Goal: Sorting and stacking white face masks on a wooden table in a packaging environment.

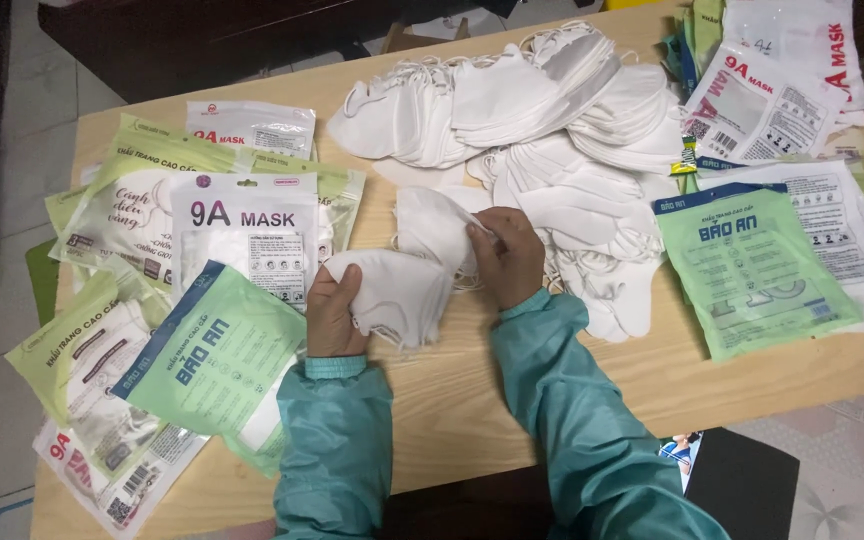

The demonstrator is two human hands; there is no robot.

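Centrally, a small stack of white face masks point(402, 285) sits between both hands just above the wooden tabletop point(472, 400). The left hand point(335, 310) is closed around the stack's lower left end, while the right hand point(508, 255) pinches its upper right edge with curled fingers. Just beyond lies a large loose pile of white masks point(542, 110). Green and white flat packets point(202, 290) are spread to the left, and a green packet point(752, 265) lies on more packets to the right. Both arms wear teal sleeves point(337, 450).
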